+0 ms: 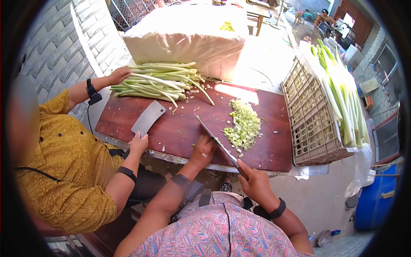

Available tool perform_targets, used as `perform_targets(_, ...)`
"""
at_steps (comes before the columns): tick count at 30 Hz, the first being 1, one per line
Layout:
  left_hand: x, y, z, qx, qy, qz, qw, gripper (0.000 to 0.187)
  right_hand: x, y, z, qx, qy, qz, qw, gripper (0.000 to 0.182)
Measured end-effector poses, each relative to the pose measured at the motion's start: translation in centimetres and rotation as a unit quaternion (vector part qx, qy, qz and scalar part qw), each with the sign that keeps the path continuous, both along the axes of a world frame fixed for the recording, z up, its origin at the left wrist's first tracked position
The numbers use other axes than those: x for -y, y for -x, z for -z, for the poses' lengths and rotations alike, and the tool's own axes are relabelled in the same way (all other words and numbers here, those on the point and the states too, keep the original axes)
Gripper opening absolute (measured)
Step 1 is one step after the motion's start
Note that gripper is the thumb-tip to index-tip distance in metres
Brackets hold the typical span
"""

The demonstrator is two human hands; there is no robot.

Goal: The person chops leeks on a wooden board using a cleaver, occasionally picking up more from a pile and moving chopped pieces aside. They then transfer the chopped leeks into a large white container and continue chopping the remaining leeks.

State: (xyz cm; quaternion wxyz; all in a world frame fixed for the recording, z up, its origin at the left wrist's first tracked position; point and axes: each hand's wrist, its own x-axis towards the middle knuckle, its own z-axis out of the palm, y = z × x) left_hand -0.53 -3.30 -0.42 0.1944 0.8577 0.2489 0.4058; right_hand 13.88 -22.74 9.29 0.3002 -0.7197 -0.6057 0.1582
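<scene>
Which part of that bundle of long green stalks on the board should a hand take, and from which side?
Probably the pale cut ends of the green stalks, coming from the near right side. They lie flat across the board, roughly parallel, and the co-worker's hand already holds the far left end, so the ends near the chopped pile are free.

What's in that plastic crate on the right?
Long green-and-white leek stalks lie in the tilted beige plastic lattice crate, their tips poking past its far end. What is beneath the stalks is covered by them.
</scene>
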Motion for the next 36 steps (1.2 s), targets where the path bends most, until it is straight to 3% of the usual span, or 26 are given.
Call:
perform_targets(6,0.3,0.5,-0.3,-0.051,0.011,-0.003,0.999,0.01,-2.9,-0.2,4.0,-0.038,-0.014,0.021,0.999,0.057)
perform_targets(8,0.5,0.5,-0.6,-0.004,0.025,0.015,1.0,0.011,-3.1,-0.5,5.1,-0.193,-0.05,0.065,0.978,0.055)
perform_targets(9,0.5,0.5,-0.6,-0.004,0.024,0.016,1.0,0.011,-3.0,-0.6,4.6,-0.193,-0.05,0.064,0.978,0.055)
perform_targets(11,0.4,0.7,-0.6,0.01,0.022,0.023,0.999,0.007,-2.4,-1.0,2.9,-0.059,-0.029,0.064,0.996,0.054)
perform_targets(17,0.3,0.5,0.6,0.004,0.017,-0.008,1.0,0.01,0.7,-0.3,-0.8,-0.038,0.001,0.03,0.999,0.053)
perform_targets(26,0.2,0.5,0.1,-0.006,-0.016,-0.015,1.0,0.013,-0.1,0.1,-2.1,-0.018,0.046,0.001,0.999,0.054)
perform_targets(36,0.6,0.9,-0.6,-0.016,0.016,-0.03,0.999,0.012,-4.0,0.8,3.0,-0.055,0.012,0.035,0.998,0.052)
